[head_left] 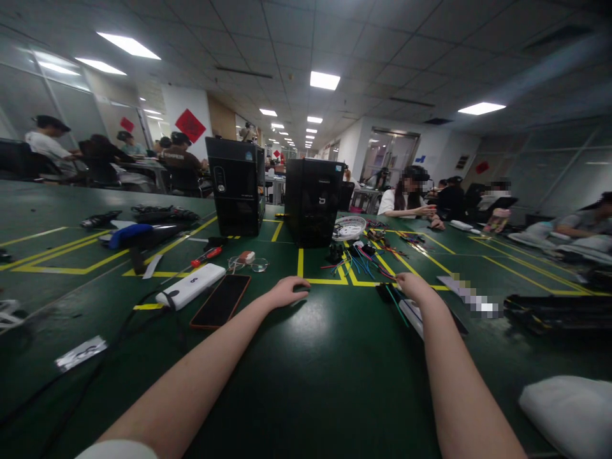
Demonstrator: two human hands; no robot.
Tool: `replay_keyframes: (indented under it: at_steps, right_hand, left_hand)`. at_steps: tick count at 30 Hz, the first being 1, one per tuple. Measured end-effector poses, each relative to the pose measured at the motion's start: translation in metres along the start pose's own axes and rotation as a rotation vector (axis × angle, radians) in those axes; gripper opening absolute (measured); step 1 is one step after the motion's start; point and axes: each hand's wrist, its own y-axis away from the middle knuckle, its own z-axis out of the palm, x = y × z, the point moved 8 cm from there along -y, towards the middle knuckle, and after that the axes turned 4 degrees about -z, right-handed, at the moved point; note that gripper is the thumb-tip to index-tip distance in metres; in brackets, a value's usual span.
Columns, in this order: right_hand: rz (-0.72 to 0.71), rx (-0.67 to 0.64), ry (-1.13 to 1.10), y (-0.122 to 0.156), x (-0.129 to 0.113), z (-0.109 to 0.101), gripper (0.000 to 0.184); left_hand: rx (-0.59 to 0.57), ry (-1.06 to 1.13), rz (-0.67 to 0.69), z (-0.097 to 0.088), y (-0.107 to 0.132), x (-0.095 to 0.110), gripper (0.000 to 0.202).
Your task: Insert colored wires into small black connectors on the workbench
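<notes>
My left hand point(288, 292) rests low over the green table, palm down, with its thumb apart from the curved fingers and nothing in it. Just left of it lies a dark phone with an orange edge point(222, 302). At the right, the fingertips of my right hand point(413, 287) are pinched together at the end of a thin reddish wire point(385, 273). That wire runs back into a loose bundle of coloured wires point(357, 256). Under my right wrist are a dark flat piece and a clear-looking strip point(412, 316), partly hidden by the forearm.
Two black computer towers point(238, 191) point(313, 201) stand at the back. Beside them is a white basket point(349, 227). A white power strip point(191, 286), a red screwdriver point(206, 256) and glasses point(259, 264) lie at left. A co-worker point(406, 194) sits across; dark parts point(549, 313) lie right.
</notes>
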Motion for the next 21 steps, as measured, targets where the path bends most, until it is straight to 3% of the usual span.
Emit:
replay_keyframes:
  at_steps: [21]
  right_hand:
    - [-0.012,-0.037,-0.017,-0.007,0.002,0.014,0.030]
  left_hand:
    - [-0.014,-0.001,-0.023,-0.004,0.003,0.007,0.027]
